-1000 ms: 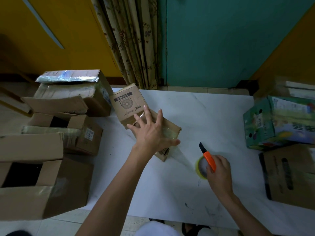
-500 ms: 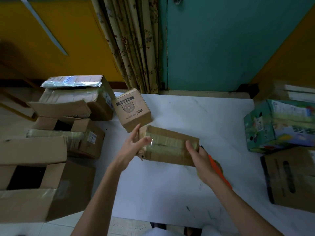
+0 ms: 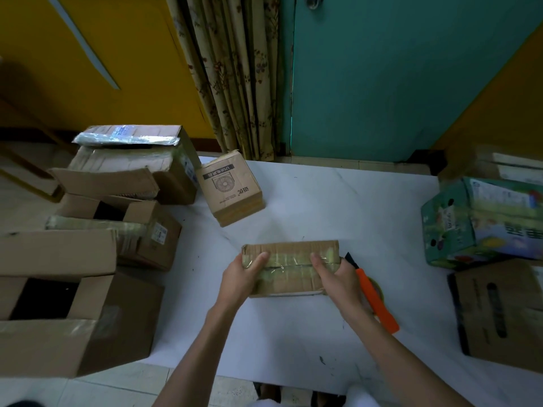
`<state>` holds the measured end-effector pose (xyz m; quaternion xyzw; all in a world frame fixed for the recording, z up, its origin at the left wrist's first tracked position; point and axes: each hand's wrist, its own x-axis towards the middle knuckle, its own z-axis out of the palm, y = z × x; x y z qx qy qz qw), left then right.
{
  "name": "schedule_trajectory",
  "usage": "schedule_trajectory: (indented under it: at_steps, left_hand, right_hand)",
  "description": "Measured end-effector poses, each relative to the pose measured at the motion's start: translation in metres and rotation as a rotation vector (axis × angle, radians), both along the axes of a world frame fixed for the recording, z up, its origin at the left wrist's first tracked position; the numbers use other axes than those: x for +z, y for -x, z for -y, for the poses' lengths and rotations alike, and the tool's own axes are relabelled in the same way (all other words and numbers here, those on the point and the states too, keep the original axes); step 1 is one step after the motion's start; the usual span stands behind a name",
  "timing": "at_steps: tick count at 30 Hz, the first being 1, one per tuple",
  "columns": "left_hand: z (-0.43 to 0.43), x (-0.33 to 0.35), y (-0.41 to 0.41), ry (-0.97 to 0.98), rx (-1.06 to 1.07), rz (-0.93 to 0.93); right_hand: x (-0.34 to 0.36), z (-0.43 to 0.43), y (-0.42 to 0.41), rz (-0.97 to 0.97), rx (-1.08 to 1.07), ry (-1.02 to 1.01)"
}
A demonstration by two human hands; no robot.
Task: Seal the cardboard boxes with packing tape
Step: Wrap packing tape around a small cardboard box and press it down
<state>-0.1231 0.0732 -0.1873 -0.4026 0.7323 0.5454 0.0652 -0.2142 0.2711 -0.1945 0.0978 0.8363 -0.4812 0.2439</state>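
— Walls?
— Yellow wall [image 3: 147,54], left and far right; teal door [image 3: 396,83] with metal knob [image 3: 313,1] between.
— Hangings?
— One floral curtain [image 3: 235,83], just left of door.
— Furniture, floor?
— White table [image 3: 338,201], dark scuffs near front edge; pale tiled floor [image 3: 132,386]. Light dim.

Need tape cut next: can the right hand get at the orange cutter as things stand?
Probably yes: the orange cutter lies uncovered right beside the right hand, though that hand grips the taped box and must release it first.
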Motion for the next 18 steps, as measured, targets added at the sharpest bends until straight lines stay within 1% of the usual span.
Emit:
schedule_trajectory:
  at_steps: [1, 3, 7, 10, 11, 14, 16, 18]
  left_hand:
    - [-0.001, -0.002, 0.0, 0.037, 0.0, 0.006]
    - [-0.002, -0.003, -0.001, 0.047, -0.01, 0.01]
    - [0.001, 0.001, 0.0, 0.109, -0.103, 0.069]
    - [-0.004, 0.01, 0.006, 0.22, -0.116, 0.103]
    - [-0.008, 0.011, 0.007, 0.244, -0.096, 0.088]
    - [-0.02, 0.012, 0.005, 0.219, -0.025, 0.005]
    - [-0.026, 0.008, 0.003, 0.223, -0.012, -0.004]
    - [-0.029, 0.003, 0.0, 0.24, 0.012, -0.018]
  right_hand:
    - [0.001, 0.001, -0.001, -0.015, -0.009, -0.02]
    - [0.004, 0.003, -0.004, -0.037, -0.024, -0.037]
    - [0.009, 0.005, -0.005, -0.054, -0.021, -0.053]
    - [0.01, 0.004, -0.002, -0.05, 0.004, -0.056]
    - [0.011, 0.002, 0.0, -0.044, 0.022, -0.059]
    - [0.013, 0.001, 0.004, -0.031, 0.113, -0.131]
    - [0.013, 0.004, 0.002, -0.084, 0.157, -0.194]
    - [0.015, 0.007, -0.003, -0.152, 0.164, -0.215]
